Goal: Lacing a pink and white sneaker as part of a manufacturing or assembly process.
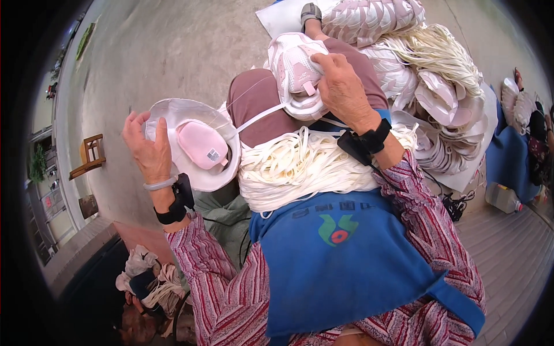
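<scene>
My right hand (343, 89) grips a white-and-pink shoe upper (297, 69) above my knees, thumb and fingers at its edge. At the left, my left hand (147, 144) is at the rim of a second shoe upper (202, 121), fingers curled and thumb over its near face. That upper's inside faces me and shows a pink sole lining (199, 141) with a small printed label. A straight white strip (261, 119) and a thin thread run between the two uppers. Across my lap lies a bundle of cream flat strips (306, 167), over my blue apron (346, 254).
Stacked white-and-pink uppers (372, 20) and more uppers (441, 98) with loose strips (438, 49) lie at the right. A wooden stool (89, 155) stands far left. A plastic jug (503, 198) sits right, near another person (542, 138). Below left is a pile of strips (164, 288).
</scene>
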`<state>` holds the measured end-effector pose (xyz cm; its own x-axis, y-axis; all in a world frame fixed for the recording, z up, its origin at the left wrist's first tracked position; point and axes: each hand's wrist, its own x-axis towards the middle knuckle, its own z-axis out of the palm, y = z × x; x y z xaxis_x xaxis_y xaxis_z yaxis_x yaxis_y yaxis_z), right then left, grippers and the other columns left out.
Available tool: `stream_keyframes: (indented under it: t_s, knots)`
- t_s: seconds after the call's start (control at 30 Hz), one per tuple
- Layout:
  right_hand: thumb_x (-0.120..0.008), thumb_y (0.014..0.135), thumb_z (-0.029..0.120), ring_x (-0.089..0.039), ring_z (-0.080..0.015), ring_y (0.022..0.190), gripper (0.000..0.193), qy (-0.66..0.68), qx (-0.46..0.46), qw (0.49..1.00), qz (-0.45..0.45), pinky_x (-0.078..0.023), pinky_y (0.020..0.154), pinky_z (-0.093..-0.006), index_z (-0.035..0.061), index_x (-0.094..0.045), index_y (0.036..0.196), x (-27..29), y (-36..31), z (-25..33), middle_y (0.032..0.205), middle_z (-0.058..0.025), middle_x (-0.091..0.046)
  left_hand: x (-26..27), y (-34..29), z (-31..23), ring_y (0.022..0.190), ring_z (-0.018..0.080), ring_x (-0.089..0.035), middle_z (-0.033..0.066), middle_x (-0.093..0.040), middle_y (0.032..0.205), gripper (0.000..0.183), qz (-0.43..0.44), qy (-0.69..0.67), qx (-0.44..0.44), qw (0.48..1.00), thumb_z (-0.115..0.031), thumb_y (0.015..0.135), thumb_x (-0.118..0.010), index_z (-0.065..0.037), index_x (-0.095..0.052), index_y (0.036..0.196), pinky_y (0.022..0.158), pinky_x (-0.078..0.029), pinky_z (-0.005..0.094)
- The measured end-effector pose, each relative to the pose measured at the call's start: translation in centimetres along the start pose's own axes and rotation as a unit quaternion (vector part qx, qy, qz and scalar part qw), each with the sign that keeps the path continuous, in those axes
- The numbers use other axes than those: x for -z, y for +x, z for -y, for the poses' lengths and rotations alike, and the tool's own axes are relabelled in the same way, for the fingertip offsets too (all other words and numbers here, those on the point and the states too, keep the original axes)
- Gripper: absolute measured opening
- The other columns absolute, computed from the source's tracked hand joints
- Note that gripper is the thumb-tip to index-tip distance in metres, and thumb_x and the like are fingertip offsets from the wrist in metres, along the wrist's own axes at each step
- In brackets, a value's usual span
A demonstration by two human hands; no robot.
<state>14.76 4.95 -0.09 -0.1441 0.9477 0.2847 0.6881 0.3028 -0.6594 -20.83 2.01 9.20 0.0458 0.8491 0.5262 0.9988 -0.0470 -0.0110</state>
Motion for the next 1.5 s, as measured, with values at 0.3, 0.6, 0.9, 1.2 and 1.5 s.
stream_keyframes:
  t_s: [0.3, 0.6, 0.9, 1.2, 1.5]
  knots:
    - [-0.057, 0.073, -0.006, -0.053, -0.0381, 0.095, 0.045, -0.029, -0.021, 0.999, -0.004, -0.048, 0.079, -0.0431, 0.0029, -0.047, 0.116, 0.0, -2.3, 1.0, 0.102, -0.0187, -0.049, -5.4, 1.7, -15.0, 0.096, 0.0300, -0.059, 0.0116, -0.066, 0.099, 0.033, 0.226, -0.212, -0.136, 0.941, -0.024, 0.086, -0.064, -0.004, -0.061, 0.112, 0.085, -0.043, 0.0400]
    - [-0.059, 0.071, -0.006, -0.053, -0.0367, 0.089, 0.039, -0.041, -0.033, 0.999, -0.006, -0.048, 0.074, -0.0426, 0.0011, -0.047, 0.107, 0.1, -2.3, 1.2, 0.096, -0.0184, -0.048, -8.5, 4.6, -17.5, 0.092, 0.0393, -0.061, 0.0280, -0.064, 0.096, 0.050, 0.441, -0.097, -0.171, 0.876, -0.030, 0.081, -0.061, 0.002, -0.048, 0.117, 0.085, -0.042, 0.0479]
    - [-0.060, 0.068, -0.007, -0.053, -0.0343, 0.090, 0.039, -0.001, -0.059, 0.997, 0.049, -0.050, 0.071, -0.0400, 0.0019, -0.047, 0.104, 1.3, -5.5, 1.5, 0.094, -0.0161, -0.046, -5.4, 1.2, -17.9, 0.074, 0.0390, -0.058, 0.0220, -0.060, 0.079, 0.056, 0.316, -0.195, -0.219, 0.903, -0.003, 0.071, -0.057, 0.006, -0.038, 0.123, 0.068, -0.042, 0.0452]
    - [-0.066, 0.064, -0.005, -0.052, -0.0314, 0.091, 0.041, 0.033, -0.037, 0.996, 0.072, -0.051, 0.067, -0.0376, 0.0017, -0.047, 0.100, 0.6, -4.8, 1.1, 0.094, -0.0146, -0.047, -6.8, 4.6, -16.8, 0.066, 0.0373, -0.063, 0.0178, -0.061, 0.067, 0.049, 0.536, -0.257, -0.030, 0.803, -0.024, 0.085, -0.063, 0.005, -0.041, 0.118, 0.062, -0.048, 0.0427]
    - [-0.061, 0.073, 0.011, -0.053, -0.0252, 0.089, 0.024, -0.006, 0.059, 0.996, 0.062, -0.048, 0.075, -0.0311, 0.0028, -0.053, 0.094, 0.2, -4.7, 1.8, 0.092, -0.0105, -0.051, -13.2, 9.8, -14.2, 0.115, 0.0320, -0.051, 0.0212, -0.046, 0.132, 0.084, 0.552, -0.330, 0.196, 0.740, -0.057, 0.084, -0.059, -0.001, -0.031, 0.140, 0.088, -0.046, 0.0425]
